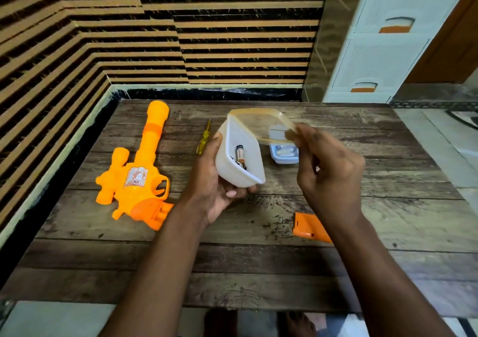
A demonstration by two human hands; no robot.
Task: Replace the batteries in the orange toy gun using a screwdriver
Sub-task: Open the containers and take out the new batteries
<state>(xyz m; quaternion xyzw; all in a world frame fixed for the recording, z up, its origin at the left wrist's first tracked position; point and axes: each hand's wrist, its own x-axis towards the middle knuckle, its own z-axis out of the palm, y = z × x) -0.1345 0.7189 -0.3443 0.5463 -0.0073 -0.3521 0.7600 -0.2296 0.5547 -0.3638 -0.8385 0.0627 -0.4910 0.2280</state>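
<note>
The orange toy gun [139, 174] lies on the left of the wooden table [258, 267], barrel pointing away, its handle open at the bottom. A yellow screwdriver [203, 140] lies just right of the barrel. My left hand [212, 184] grips a white plastic tub [251, 153], tilted above the table, with batteries [240, 155] inside. My right hand [326, 168] pinches the tub's clear lid [263, 124] and holds it lifted at its right edge. The orange battery cover [309, 225] lies on the table under my right forearm.
A small clear box [284, 154] with white contents sits behind the tub. A striped wall runs along the back and left. White drawers [380, 39] stand at the back right. Bare feet show below the table's near edge.
</note>
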